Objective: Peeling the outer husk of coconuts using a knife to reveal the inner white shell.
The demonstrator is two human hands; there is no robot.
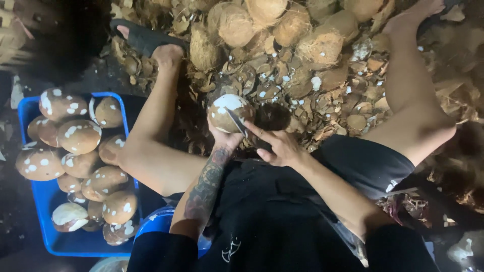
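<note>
My left hand (225, 138) cups a partly shelled coconut (228, 112) from below; its top shows white flesh, its sides are brown. My right hand (277, 146) grips a knife (237, 122) whose blade lies across the coconut's right side. Both hands are between my bent knees, just above my dark shorts. The knife handle is hidden inside my fist. My left forearm bears a tattoo.
A blue crate (48, 201) at the left holds several shelled brown coconuts with white patches. Husked coconuts (282, 25) are piled at the top. Shell chips (322, 95) cover the ground ahead. My sandalled left foot (151, 43) and bare right foot (418, 12) flank the heap.
</note>
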